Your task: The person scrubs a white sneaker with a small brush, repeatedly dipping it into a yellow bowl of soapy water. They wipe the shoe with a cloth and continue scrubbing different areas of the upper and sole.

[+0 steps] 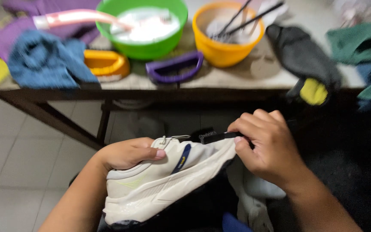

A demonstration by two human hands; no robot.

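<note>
A cream running shoe (pixel 164 180) lies near, on the person's lap. The left hand (pixel 127 152) grips its collar; the right hand (pixel 269 146) pinches a small black brush (pixel 213 136) against its tongue.

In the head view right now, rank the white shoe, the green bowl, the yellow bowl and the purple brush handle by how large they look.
1. White shoe, largest, though it is nearest the camera, which inflates it.
2. Green bowl.
3. Yellow bowl, close to the green one but slightly smaller.
4. Purple brush handle, smallest.
</note>
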